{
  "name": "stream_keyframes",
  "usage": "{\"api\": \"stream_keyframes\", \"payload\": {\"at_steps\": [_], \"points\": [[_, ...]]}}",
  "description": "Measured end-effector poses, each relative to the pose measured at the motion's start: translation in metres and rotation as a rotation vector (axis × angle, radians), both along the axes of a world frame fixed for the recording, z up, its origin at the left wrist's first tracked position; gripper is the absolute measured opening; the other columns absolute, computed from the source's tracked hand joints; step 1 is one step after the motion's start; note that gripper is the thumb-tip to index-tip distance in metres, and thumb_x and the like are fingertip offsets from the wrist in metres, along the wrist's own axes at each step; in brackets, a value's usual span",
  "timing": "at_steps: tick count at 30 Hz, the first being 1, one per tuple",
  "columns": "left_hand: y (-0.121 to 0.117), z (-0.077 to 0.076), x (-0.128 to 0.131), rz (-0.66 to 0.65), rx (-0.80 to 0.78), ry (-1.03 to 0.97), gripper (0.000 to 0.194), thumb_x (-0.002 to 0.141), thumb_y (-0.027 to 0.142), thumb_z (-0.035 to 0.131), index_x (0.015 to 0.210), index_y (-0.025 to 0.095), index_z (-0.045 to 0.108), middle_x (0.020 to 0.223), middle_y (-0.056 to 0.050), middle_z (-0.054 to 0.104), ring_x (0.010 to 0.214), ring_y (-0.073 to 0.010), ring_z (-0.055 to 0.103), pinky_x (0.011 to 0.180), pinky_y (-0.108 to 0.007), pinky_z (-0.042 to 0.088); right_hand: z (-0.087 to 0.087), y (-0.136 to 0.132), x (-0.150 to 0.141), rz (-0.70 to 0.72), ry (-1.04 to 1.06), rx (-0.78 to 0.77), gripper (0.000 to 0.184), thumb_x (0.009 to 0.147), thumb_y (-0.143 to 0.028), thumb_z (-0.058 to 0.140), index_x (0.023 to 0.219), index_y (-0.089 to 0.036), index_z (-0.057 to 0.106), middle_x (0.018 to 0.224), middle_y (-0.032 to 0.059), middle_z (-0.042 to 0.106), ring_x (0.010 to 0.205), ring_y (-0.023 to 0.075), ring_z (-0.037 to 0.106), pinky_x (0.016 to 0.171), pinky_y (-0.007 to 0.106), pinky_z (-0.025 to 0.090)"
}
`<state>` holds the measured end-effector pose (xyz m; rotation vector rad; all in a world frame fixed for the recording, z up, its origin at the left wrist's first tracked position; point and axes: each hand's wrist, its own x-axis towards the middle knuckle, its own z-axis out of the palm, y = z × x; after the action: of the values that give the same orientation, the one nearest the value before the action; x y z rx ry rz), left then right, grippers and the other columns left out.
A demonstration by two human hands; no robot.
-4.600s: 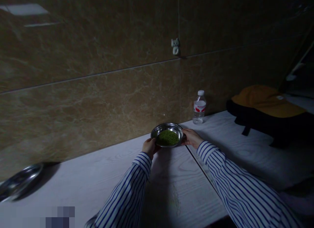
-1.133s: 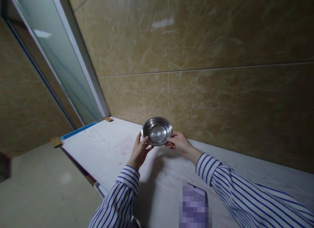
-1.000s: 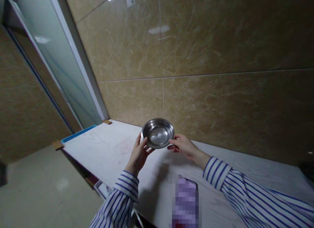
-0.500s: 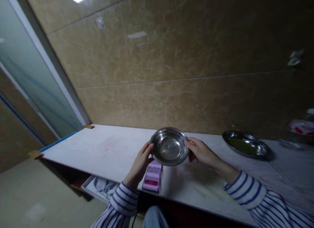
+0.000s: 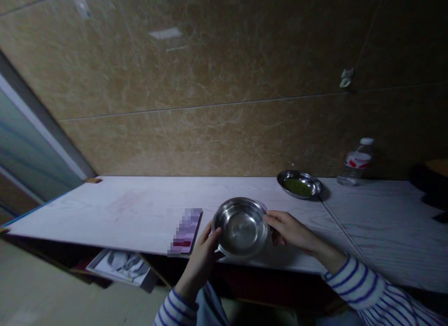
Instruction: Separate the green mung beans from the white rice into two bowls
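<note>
The round steel bowl [image 5: 242, 229], over the worktop's [image 5: 147, 195] front edge, sits clamped between left hand [image 5: 203, 257] and right hand [image 5: 289, 230], the steel dish [image 5: 315, 187] of green grains [image 5: 297, 187] beyond, nearer the right.

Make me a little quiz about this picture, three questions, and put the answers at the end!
1. Which hands hold the metal bowl?
2. True or false: the bottle stands upright.
3. Pick one. In the dish left of the bottle, the contents look: a) red, b) green, c) white.

Key:
1. Both: the left hand and the right hand.
2. True.
3. b
</note>
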<state>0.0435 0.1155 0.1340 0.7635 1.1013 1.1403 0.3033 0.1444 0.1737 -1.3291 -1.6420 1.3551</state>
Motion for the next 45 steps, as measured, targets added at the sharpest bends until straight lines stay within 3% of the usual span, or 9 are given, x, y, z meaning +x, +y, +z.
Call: {"api": "stream_keyframes", "payload": {"at_steps": [4,8,11,15,21,29,45], "points": [[-0.003,-0.012,-0.008,0.074,-0.051,-0.055,0.055,0.085,0.034,0.071,0.140,0.028,0.062,0.145,-0.012,0.063,0.128,-0.0322,0.060,0.073,-0.030,0.055,-0.013,0.022,0.023,-0.002,-0.128,0.062,0.039,0.095,-0.048,0.051,0.100,-0.014,0.070,0.089,0.0082,0.075,0.057,0.0124,0.067,0.047,0.022,0.043],[0.005,-0.005,-0.024,0.169,-0.064,-0.003,0.061,0.086,0.032,0.068,0.146,0.029,0.056,0.138,-0.010,0.067,0.118,-0.0298,0.066,0.070,-0.029,0.054,-0.027,0.065,0.040,-0.103,-0.546,0.217,0.038,0.095,-0.028,0.052,0.122,-0.010,0.071,0.106,0.0150,0.079,0.084,0.0204,0.076,0.075,0.029,0.057],[0.012,0.003,-0.030,0.199,-0.068,0.022,0.057,0.089,0.033,0.066,0.144,0.027,0.056,0.132,-0.012,0.069,0.105,-0.0254,0.070,0.070,-0.029,0.055,-0.034,0.093,0.039,-0.100,-0.656,0.238,0.040,0.089,-0.024,0.061,0.125,-0.011,0.072,0.122,0.0175,0.076,0.111,0.0270,0.072,0.096,0.033,0.053],[0.019,0.007,-0.032,0.202,-0.058,0.029,0.054,0.087,0.033,0.068,0.141,0.027,0.058,0.133,-0.012,0.068,0.100,-0.0244,0.070,0.072,-0.031,0.056,-0.033,0.117,0.025,-0.001,-0.787,0.250,0.050,0.087,-0.026,0.066,0.134,-0.010,0.068,0.139,0.0204,0.067,0.126,0.0312,0.065,0.105,0.035,0.048],[0.028,0.000,-0.039,0.228,-0.060,0.010,0.053,0.087,0.033,0.070,0.139,0.028,0.059,0.130,-0.013,0.069,0.105,-0.0264,0.070,0.073,-0.032,0.058,-0.028,0.135,0.010,0.231,-0.936,0.254,0.049,0.084,-0.031,0.070,0.128,-0.011,0.070,0.136,0.0204,0.068,0.123,0.0326,0.064,0.099,0.035,0.048],[0.039,-0.002,-0.047,0.249,-0.068,0.005,0.050,0.090,0.028,0.064,0.140,0.022,0.058,0.132,-0.015,0.067,0.100,-0.0246,0.070,0.070,-0.031,0.059,-0.027,0.152,0.007,0.374,-1.057,0.254,0.045,0.084,-0.033,0.070,0.125,-0.014,0.071,0.133,0.0179,0.067,0.122,0.0308,0.063,0.095,0.033,0.047],[0.043,-0.009,-0.048,0.230,-0.072,-0.006,0.048,0.091,0.032,0.065,0.138,0.027,0.061,0.127,-0.012,0.071,0.101,-0.0256,0.071,0.071,-0.031,0.058,-0.020,0.169,-0.002,0.432,-1.136,0.149,0.055,0.074,-0.032,0.074,0.126,-0.017,0.067,0.128,0.0141,0.068,0.105,0.0281,0.069,0.075,0.031,0.050]]}}
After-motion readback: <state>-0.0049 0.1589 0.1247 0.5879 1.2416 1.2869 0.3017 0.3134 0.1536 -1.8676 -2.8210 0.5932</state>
